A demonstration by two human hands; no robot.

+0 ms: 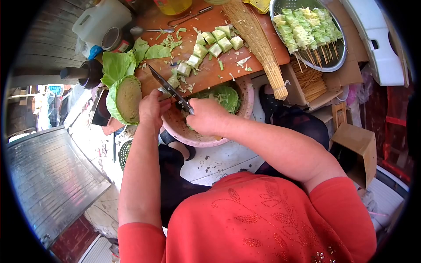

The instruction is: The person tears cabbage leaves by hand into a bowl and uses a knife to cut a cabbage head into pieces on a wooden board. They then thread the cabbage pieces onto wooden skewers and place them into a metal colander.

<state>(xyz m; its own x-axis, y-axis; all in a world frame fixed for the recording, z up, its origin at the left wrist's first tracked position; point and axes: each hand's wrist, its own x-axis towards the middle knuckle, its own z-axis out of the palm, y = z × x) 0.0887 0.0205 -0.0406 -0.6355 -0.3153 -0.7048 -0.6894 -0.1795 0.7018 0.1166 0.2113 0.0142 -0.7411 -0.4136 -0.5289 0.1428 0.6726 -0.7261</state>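
My right hand (pixel 207 116) is closed around the handle of a knife (pixel 169 85), whose dark blade points up and left over the front edge of the cutting board (pixel 210 74). Close beside the blade, my left hand (pixel 152 107) has its fingers bent around a small pale piece of cabbage (pixel 164 92), mostly hidden by the hand. A cut cabbage half (pixel 128 101) rests left of that hand, cut face showing. Several cabbage chunks (pixel 215 50) lie on the board. Under my hands stands a pink basin (pixel 204 142) with green leaves (pixel 227 98) inside.
A bundle of thin sticks (pixel 258 48) lies across the board's right side. Skewered cabbage (pixel 309 28) fills a metal colander (pixel 340 61) at the upper right, above a cardboard box of skewers (pixel 309 83). A spoon (pixel 151 30), jar (pixel 115 39) and white jug (pixel 101 22) are at the back left.
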